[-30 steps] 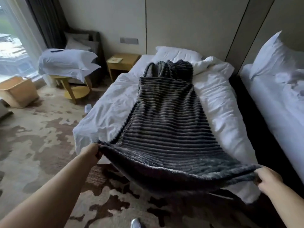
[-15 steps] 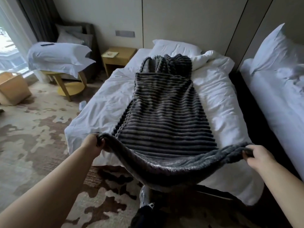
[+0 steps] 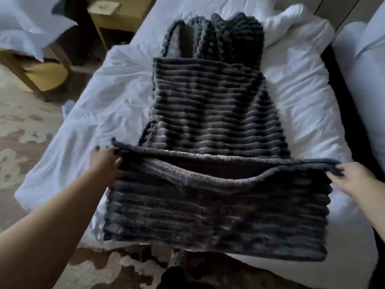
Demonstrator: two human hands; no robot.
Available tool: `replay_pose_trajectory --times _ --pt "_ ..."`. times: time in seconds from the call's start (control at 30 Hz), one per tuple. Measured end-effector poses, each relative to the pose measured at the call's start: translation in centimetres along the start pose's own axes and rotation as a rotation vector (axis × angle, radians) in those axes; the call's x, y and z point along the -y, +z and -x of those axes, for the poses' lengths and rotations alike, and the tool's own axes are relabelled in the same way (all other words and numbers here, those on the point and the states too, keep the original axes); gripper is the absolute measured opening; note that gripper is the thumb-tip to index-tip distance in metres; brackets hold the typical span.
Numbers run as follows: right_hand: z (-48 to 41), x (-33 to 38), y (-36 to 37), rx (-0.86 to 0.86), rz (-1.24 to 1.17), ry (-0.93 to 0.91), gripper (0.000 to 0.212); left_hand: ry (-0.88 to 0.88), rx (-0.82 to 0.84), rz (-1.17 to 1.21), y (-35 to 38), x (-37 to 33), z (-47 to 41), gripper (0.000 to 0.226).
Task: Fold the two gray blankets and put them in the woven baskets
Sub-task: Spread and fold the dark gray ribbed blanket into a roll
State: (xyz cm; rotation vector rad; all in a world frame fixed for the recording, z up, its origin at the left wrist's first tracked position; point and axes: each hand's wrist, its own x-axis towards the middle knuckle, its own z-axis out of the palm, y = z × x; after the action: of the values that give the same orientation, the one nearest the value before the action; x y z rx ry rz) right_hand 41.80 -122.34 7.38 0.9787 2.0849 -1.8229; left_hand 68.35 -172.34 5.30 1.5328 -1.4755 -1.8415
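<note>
A gray ribbed blanket (image 3: 210,113) lies lengthwise down the middle of the white bed (image 3: 100,113), bunched up at the far end by the pillow. Its near end is lifted and carried over onto the bed, so a folded flap (image 3: 214,213) hangs toward me. My left hand (image 3: 105,161) grips the left corner of that raised edge. My right hand (image 3: 354,182) grips the right corner. The edge sags between the two hands. No woven basket is in view.
A second white bed (image 3: 366,65) stands at the right across a dark gap. A wooden nightstand (image 3: 118,15) is at the top left, and a yellow stool (image 3: 43,76) carries stacked white pillows (image 3: 27,28). Patterned carpet (image 3: 23,126) covers the floor on the left.
Both hands have carried the blanket's near edge forward and up over the bed, doubling the near end over. The view has tilted down and moved closer to the bed.
</note>
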Motion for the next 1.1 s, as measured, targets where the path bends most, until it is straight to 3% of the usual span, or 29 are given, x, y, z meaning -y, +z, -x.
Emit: replay_pose_trajectory --times 0.07,0.1,0.23,0.3,0.4,0.47,0.5,0.6,0.7,0.83,0.93,1.03,1.1 --pt "-1.9 -1.3 4.2 -0.037 0.409 -0.04 0.031 0.121 -0.088 -0.357 2.9 1.3 -4.6 0.065" --pt "-2.8 -2.0 6.2 -0.034 0.603 -0.107 0.04 0.179 -0.043 -0.554 4.1 2.2 -6.4 0.066" --pt "-4.5 -7.2 11.6 0.325 1.413 -0.324 0.067 0.424 0.363 -1.121 7.9 6.4 -11.2 0.066" --pt "-5.2 -8.8 13.4 0.426 1.508 -0.335 0.075 0.477 0.521 -1.345 9.2 7.4 -12.2 0.076" --pt "-6.0 -9.6 15.2 0.539 1.673 -0.415 0.089 0.484 0.629 -1.661 10.9 8.4 -13.1 0.088" --pt "-7.1 -9.6 16.0 0.623 1.851 -0.394 0.09 0.496 0.697 -1.747 11.7 8.1 -13.9 0.082" --pt "-7.9 -9.4 16.3 0.658 1.909 -0.352 0.081 0.493 0.741 -1.77 11.9 7.8 -14.5 0.074" --pt "-10.0 -7.8 17.0 0.602 1.822 -0.267 0.038 0.529 0.764 -1.803 12.4 5.7 -15.8 0.044" --pt "-12.0 -6.4 17.7 0.405 1.742 -0.378 0.048 0.61 0.563 -1.756 13.4 4.5 -16.3 0.038" --pt "-12.4 -6.4 19.6 0.349 1.843 -0.49 0.047 0.491 0.324 -1.782 16.0 4.7 -14.8 0.043" --pt "-10.0 -7.0 20.7 0.248 1.783 -0.658 0.06 0.538 0.073 -1.605 17.8 5.5 -11.1 0.036" --pt "-6.3 -8.3 20.6 0.345 1.501 -0.962 0.055 0.661 0.156 -1.459 19.7 7.3 -6.6 0.026" --pt "-4.3 -9.6 19.6 0.551 1.414 -1.036 0.051 0.614 0.307 -1.476 20.1 9.3 -4.1 0.033"
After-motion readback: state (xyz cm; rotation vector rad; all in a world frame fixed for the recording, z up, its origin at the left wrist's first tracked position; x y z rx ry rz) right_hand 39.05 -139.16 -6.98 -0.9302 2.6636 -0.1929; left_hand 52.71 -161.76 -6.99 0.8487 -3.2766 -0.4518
